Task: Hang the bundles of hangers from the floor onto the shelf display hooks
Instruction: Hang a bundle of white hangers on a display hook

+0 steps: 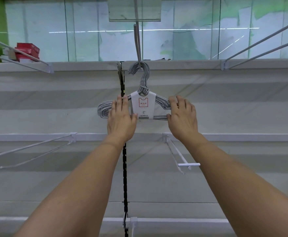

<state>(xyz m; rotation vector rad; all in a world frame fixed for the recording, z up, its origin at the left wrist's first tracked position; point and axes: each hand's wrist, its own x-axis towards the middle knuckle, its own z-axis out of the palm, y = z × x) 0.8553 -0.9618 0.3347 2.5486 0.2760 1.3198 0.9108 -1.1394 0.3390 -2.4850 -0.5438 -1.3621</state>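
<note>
Head view, hanger bundle (143,106) hooks-up on display hook (138,43), long axis horizontal, left hand (121,117), right hand (182,115) gripping ends.

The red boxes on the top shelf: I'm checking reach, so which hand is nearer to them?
Left. The left hand holds the hanger bundle below and right of the red boxes; the right hand grips its far side.

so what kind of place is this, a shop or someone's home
Most likely a shop aisle being stocked. A labelled bundle of hangers hangs on a display hook with a clear price-tag holder, bare hooks jut from a slotted wall, and red boxes sit on top.
</note>
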